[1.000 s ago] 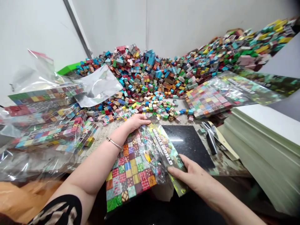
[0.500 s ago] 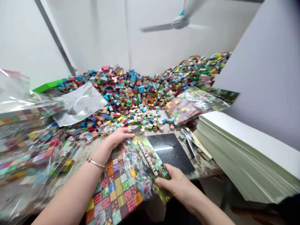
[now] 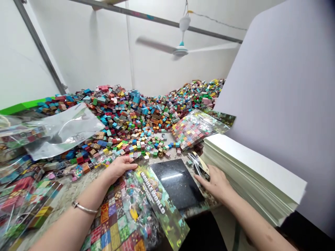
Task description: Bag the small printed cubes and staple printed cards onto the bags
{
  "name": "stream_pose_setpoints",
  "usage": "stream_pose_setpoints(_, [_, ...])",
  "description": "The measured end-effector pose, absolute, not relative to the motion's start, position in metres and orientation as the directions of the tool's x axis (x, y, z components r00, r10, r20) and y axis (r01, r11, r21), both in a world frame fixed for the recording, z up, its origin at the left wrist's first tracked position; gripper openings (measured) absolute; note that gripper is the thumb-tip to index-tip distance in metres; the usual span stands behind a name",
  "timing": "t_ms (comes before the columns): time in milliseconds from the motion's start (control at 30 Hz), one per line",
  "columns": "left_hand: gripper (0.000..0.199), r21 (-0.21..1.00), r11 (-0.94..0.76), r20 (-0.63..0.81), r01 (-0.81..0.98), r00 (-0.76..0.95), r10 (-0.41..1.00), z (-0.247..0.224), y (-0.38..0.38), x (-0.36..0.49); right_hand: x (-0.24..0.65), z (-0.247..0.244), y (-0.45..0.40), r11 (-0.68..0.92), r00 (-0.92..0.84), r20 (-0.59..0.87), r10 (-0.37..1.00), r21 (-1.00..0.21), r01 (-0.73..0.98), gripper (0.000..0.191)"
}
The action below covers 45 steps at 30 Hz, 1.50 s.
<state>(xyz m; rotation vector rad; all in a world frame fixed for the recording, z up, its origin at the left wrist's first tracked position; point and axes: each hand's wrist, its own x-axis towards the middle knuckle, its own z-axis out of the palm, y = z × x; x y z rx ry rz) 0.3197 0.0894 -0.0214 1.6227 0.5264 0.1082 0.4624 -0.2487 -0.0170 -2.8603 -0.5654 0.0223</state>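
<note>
Holding a card (image 3: 159, 202) at six o'clock, touching a tool (image 3: 202, 163) at four

At work over a worn, stained table (image 3: 78, 190), with a black slab (image 3: 178, 188) just below centre and, from ten round to two o'clock, a heap (image 3: 141, 115) of small coloured blocks before a white wall (image 3: 110, 55). High at twelve, a ceiling fan (image 3: 180, 51) and a metal bar (image 3: 157, 19). At four, a thick stack of paper (image 3: 251, 165); at two, a large pale panel (image 3: 282, 87); at nine, a shiny plastic sleeve (image 3: 68, 132); close in at three, a wrapped set (image 3: 187, 130).

Gripping the card's far end with the left hand (image 3: 120, 168) at eight, thumb on top. Along the card's left side, at seven, a bag of blocks (image 3: 115, 223). Touching the tool's near end with the right hand (image 3: 217, 181), also at four; cannot tell whether closed around it.

Hard to make out: left fingers, partly hidden; bag's lower end, cut off at seven; clear packs (image 3: 19, 195) at eight, blurred and cut off; fan blades, blurred; heap's right end, hidden behind the panel; card's smaller print, unreadable.
</note>
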Motion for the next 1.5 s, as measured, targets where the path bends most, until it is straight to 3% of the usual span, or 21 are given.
stream_pose_setpoints(267, [0.036, 0.964, -0.018, -0.237, 0.265, 0.890, 0.390, -0.020, 0.087, 0.319, 0.478, -0.029, -0.235, -0.958, 0.964, -0.066, 0.258, -0.143, 0.247, 0.063])
stream_pose_setpoints(567, [0.038, 0.968, -0.034, -0.218, 0.249, 0.899, 0.380, -0.027, 0.091, 0.320, 0.493, -0.014, -0.235, -0.922, 0.927, -0.179, 0.330, -0.272, 0.276, 0.033])
stream_pose_setpoints(733, [0.039, 0.968, -0.046, -0.211, 0.246, 0.900, 0.382, -0.028, 0.091, 0.321, 0.485, -0.006, -0.239, -0.903, 0.922, -0.117, 0.370, -0.281, 0.326, 0.042])
stream_pose_setpoints(900, [0.039, 0.968, -0.076, -0.190, 0.239, 0.897, 0.398, -0.025, 0.089, 0.319, 0.461, -0.007, -0.238, -0.860, 0.863, 0.109, 0.494, -0.084, 0.503, 0.081])
stream_pose_setpoints(1033, [0.038, 0.966, -0.105, -0.173, 0.235, 0.895, 0.411, -0.020, 0.086, 0.317, 0.454, -0.010, -0.228, -0.763, 0.744, 0.170, 0.646, 0.162, 0.626, 0.061])
stream_pose_setpoints(1133, [0.039, 0.966, -0.105, -0.174, 0.235, 0.898, 0.404, -0.017, 0.084, 0.316, 0.450, -0.015, -0.224, -0.713, 0.693, 0.173, 0.700, 0.231, 0.662, 0.048])
stream_pose_setpoints(1367, [0.039, 0.967, -0.107, -0.170, 0.230, 0.901, 0.399, -0.016, 0.084, 0.316, 0.445, -0.031, -0.229, -0.676, 0.655, 0.178, 0.734, 0.100, 0.730, 0.044])
stream_pose_setpoints(1500, [0.040, 0.966, -0.112, -0.168, 0.231, 0.900, 0.401, -0.013, 0.081, 0.315, 0.455, -0.026, -0.223, -0.691, 0.699, 0.057, 0.713, -0.115, 0.714, 0.049])
